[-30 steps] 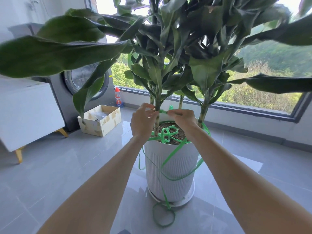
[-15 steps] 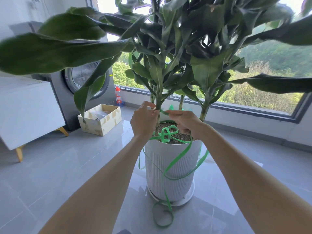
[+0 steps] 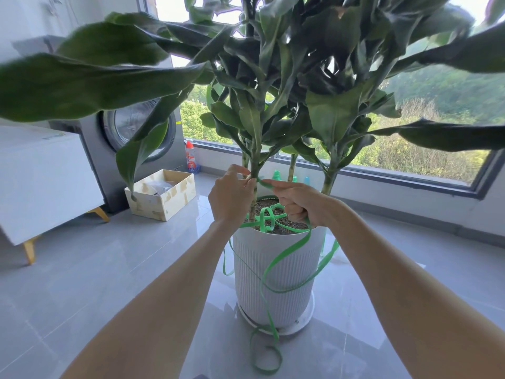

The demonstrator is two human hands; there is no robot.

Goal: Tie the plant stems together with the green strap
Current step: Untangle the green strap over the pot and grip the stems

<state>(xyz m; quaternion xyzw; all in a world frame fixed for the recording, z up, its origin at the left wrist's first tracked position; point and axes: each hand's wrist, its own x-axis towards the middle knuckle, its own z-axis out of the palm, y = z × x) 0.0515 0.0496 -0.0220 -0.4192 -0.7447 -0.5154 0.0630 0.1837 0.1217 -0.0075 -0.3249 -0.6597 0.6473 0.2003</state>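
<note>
A tall leafy plant grows from a ribbed white pot (image 3: 276, 272) on the floor. Its stems (image 3: 255, 165) rise from the soil, with another stem (image 3: 328, 181) to the right. A long green strap (image 3: 284, 255) loops over the soil, down the pot's side and onto the tiles. My left hand (image 3: 231, 199) pinches the strap against the front stem. My right hand (image 3: 297, 199) grips the strap just right of that stem, and the strap runs taut between both hands.
A cardboard box (image 3: 161, 194) sits on the floor to the left, in front of a grey washing machine (image 3: 131, 132). A white cabinet (image 3: 41, 181) stands at far left. Bottles (image 3: 190, 159) line the window sill wall. Big leaves hang overhead.
My right hand has drawn back toward me and lower over the pot, pulling the strap out from the stem. The left hand has stayed at the stem.
</note>
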